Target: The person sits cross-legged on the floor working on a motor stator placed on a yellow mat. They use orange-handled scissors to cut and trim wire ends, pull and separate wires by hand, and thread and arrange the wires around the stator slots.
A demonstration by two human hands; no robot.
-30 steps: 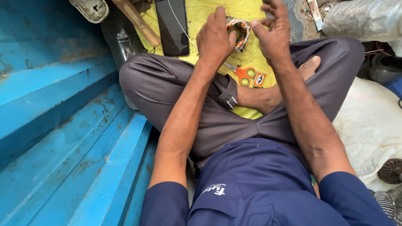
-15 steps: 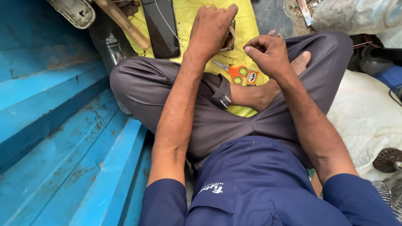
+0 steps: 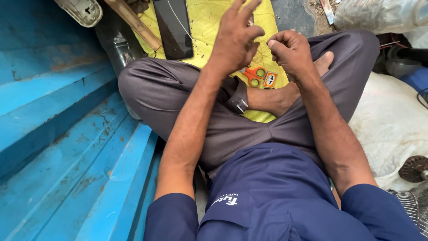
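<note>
I sit cross-legged over a yellow sheet [image 3: 209, 22]. My left hand [image 3: 236, 38] hovers above the sheet with its fingers spread and nothing visible in it. My right hand [image 3: 290, 51] is just to its right, above my bare foot, with fingers curled in and thumb against the forefinger; I see nothing in it. Orange-handled scissors [image 3: 254, 76] and a small orange packet [image 3: 270, 80] lie on the sheet below both hands. The left hand hides whatever lies beneath it.
A black flat panel [image 3: 174, 29] crossed by a thin white wire, a wooden stick [image 3: 133, 22] and a dark bottle [image 3: 118, 44] lie at the top left. Blue painted steps [image 3: 58, 111] fill the left. A white sack [image 3: 392, 120] and a wire fan grille [image 3: 412, 205] sit on the right.
Both hands were on a small round part on the sheet. The right hand drew back and curled shut; the left hand lifted and spread its fingers. The round part is out of sight.
</note>
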